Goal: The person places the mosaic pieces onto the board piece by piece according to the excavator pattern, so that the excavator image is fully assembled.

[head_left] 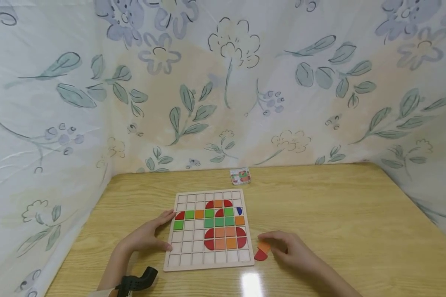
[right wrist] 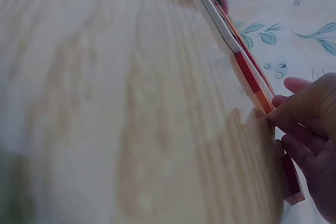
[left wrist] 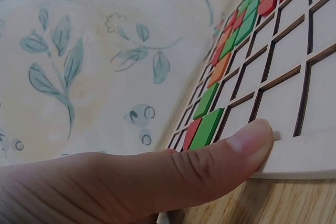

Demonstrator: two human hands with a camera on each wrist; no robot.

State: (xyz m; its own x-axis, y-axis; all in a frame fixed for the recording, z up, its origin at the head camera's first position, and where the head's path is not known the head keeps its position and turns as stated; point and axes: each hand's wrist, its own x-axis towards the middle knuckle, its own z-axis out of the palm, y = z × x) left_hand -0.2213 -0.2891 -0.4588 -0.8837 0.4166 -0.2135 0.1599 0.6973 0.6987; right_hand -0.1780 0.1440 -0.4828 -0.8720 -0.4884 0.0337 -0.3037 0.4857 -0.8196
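Note:
The wooden grid board (head_left: 209, 268) lies flat, part of its cells filled with red, green, orange and salmon tiles and one with a blue and white piece (head_left: 239, 211). My left hand (head_left: 146, 235) rests along its left edge with fingers spread; in the left wrist view the thumb (left wrist: 241, 145) lies on the rim beside a green tile (left wrist: 208, 129). Right of the board, my right hand (head_left: 288, 249) pinches an orange square tile (head_left: 264, 246). A red rounded tile (head_left: 261, 255) touches it. Another red piece (right wrist: 292, 177) shows under the fingers in the right wrist view.
A small pattern card (head_left: 240, 176) lies behind the board near the back of the wooden table (head_left: 327, 206). Floral cloth (head_left: 245, 82) hangs behind the table and at both sides. A black strap (head_left: 135, 283) is on the left wrist.

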